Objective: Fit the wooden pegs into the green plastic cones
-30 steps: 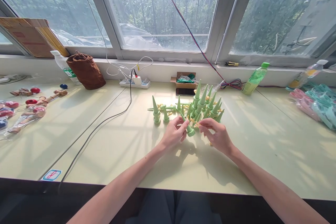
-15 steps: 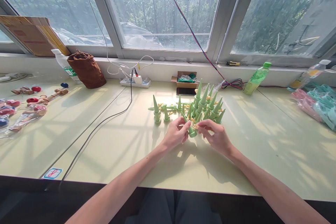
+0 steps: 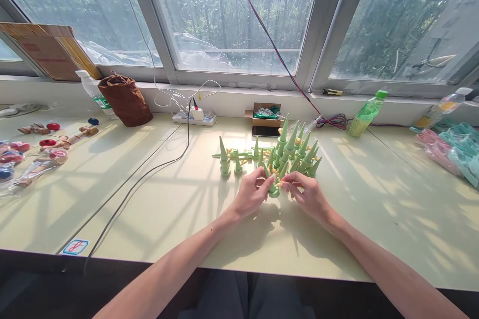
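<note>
My left hand [image 3: 252, 191] is closed on a green cone-shaped piece [image 3: 274, 192], held just above the table. On the other side of that piece, my right hand [image 3: 306, 193] pinches a small yellow part [image 3: 279, 184] against it. Behind my hands stands a dense group of green pointed pieces [image 3: 289, 145] with yellow bits. To the left of the group, a tall green cone [image 3: 223, 157] and a shorter one [image 3: 238, 164] stand upright. Green pieces lie flat [image 3: 239, 153] behind these two.
An open small box [image 3: 267, 119] and a power strip [image 3: 194, 117] sit by the window. A black cable [image 3: 160, 164] crosses the table. Bottles, a brown pouch [image 3: 125, 99] and wooden toys [image 3: 67, 140] are left; a green bottle [image 3: 366, 113] and bagged pastel items [image 3: 452, 147] are right.
The green piece between my hands has tilted slightly, and my left fingers have shifted a little on it. The rest of the table looks the same.
</note>
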`<action>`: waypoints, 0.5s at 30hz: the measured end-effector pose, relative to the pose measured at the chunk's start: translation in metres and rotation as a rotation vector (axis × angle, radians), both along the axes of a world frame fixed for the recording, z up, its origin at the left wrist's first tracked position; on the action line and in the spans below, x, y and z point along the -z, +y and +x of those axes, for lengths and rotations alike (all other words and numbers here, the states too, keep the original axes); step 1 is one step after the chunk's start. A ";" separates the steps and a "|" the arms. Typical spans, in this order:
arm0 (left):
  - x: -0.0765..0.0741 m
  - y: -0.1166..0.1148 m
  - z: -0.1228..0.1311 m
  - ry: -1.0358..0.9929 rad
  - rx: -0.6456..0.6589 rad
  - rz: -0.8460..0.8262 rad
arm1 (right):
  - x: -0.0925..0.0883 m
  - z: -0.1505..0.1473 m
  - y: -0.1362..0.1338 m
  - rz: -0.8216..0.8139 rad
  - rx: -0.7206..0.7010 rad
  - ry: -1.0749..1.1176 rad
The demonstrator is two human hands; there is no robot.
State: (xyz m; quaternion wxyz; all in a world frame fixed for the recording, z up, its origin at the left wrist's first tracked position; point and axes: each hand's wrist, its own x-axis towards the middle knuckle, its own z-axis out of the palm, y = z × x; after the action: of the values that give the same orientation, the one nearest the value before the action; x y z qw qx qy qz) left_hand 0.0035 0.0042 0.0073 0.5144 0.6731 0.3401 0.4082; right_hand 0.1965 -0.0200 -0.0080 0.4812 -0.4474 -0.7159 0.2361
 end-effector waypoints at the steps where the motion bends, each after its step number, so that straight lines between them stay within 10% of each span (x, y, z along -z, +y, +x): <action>1: 0.001 0.000 -0.001 0.014 0.006 0.029 | 0.000 0.000 0.000 -0.001 0.001 -0.012; 15: 0.008 -0.001 -0.003 0.130 -0.013 0.272 | 0.002 0.000 -0.001 -0.038 0.015 -0.210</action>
State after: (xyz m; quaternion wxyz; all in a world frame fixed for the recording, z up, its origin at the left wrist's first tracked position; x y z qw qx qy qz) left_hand 0.0004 0.0029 -0.0005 0.3925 0.7594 0.3189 0.4094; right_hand 0.1961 -0.0214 -0.0105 0.3968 -0.4843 -0.7542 0.1980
